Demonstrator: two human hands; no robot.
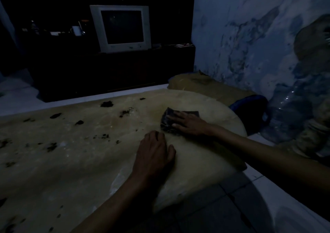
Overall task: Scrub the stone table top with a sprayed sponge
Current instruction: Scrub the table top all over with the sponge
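**Scrubbing under way, dark spots remain**

A flat right hand [189,123] presses a dark rectangular sponge [169,121] onto the pale, rounded stone table top [71,161] near its far right edge. The left hand [154,152] rests beside it, fingers relaxed. Dark debris patches [106,104] further left apparently await cleaning.

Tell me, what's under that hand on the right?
A dark sponge lies under the right hand, flat on the stone table top. The fingers cover its middle, and the stone beneath the sponge is hidden.
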